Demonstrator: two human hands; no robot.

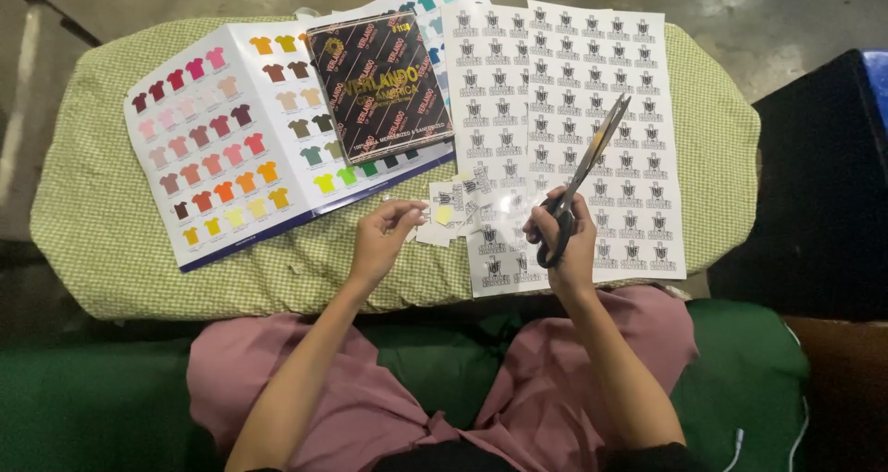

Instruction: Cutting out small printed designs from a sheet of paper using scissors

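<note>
My right hand (566, 241) grips a pair of long scissors (592, 158) by the black handles, the blades closed and pointing up and right over a white sheet of printed logo stickers (638, 139). My left hand (381, 236) pinches a small cut sticker piece (442, 215) at the near edge of the sheets. Several cut-out sticker pieces (462, 195) lie between my hands. A second sticker sheet (486, 93) lies to the left of the first.
An open colour chart of small shirt swatches (217, 130) lies on the green checked padded board (102, 213). A dark booklet with gold lettering (379, 84) rests on the chart. A black surface (823, 185) stands at right. My pink-clad legs are below.
</note>
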